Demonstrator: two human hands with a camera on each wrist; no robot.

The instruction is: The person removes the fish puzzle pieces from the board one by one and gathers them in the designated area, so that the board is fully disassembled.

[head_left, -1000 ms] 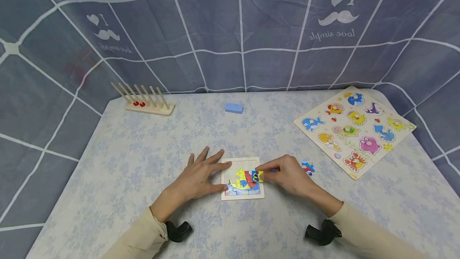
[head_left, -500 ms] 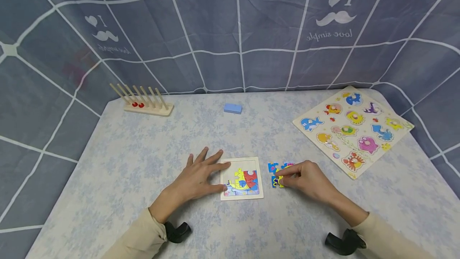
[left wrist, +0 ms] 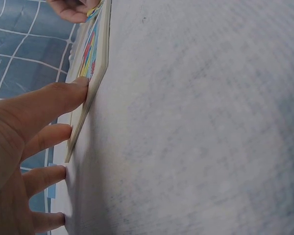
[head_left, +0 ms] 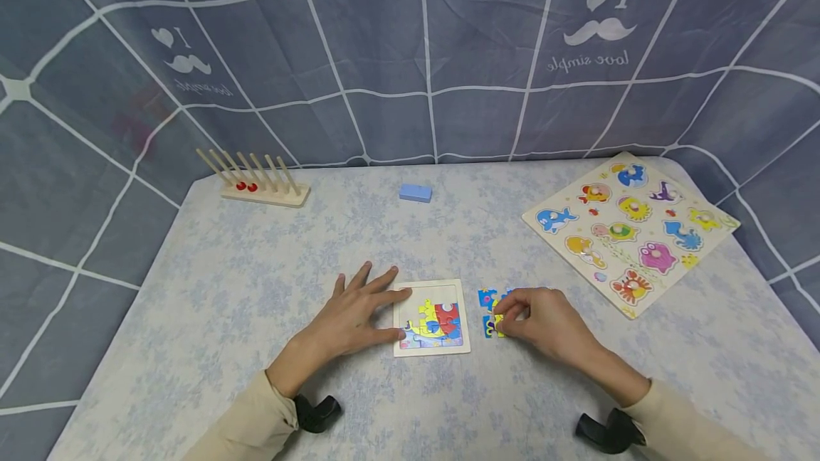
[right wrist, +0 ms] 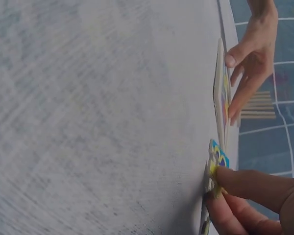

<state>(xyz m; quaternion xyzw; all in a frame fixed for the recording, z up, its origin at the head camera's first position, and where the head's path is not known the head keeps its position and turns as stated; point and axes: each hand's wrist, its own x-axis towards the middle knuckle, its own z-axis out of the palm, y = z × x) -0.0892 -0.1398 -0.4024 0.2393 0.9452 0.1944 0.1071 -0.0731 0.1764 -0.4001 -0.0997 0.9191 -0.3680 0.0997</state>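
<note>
Blue-mottled tabletop [head_left: 288,255]: a puzzle piece [right wrist: 219,156] has been drawn back from the frame [head_left: 435,351], left part-filled.
It is pinched by the right hand [head_left: 544,320] beside loose pieces [head_left: 487,297]; the frame is touched by the spread-fingered left hand [head_left: 355,313].

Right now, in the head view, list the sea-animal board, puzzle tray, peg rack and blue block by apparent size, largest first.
1. Board
2. Puzzle tray and peg rack: too close to rank; the rack spans wider but is mostly thin pegs and sits farther off.
3. Blue block
</note>
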